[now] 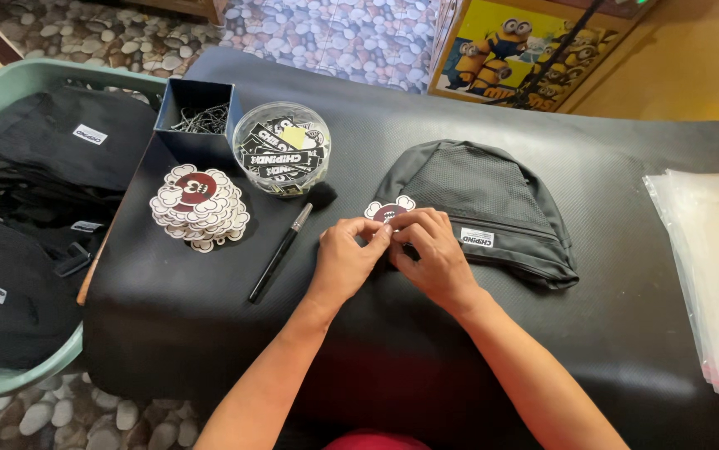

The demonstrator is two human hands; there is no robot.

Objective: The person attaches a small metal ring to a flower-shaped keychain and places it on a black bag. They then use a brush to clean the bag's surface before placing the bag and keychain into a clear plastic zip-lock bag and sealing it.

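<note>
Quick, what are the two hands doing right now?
Left hand: pinching the cloud-shaped white and red paper tag.
Right hand: pinching the same tag at the black mesh cap.

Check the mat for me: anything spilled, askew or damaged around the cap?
Nothing stands out. Both hands, left and right, pinch a cloud-shaped tag at the black cap. The tag stack is fanned loosely but not spilled; the brush lies diagonally on the mat.

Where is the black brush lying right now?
In the head view, the black brush lies diagonally on the black mat, left of the left hand, between the stack of paper tags and the round clear tub.
</note>
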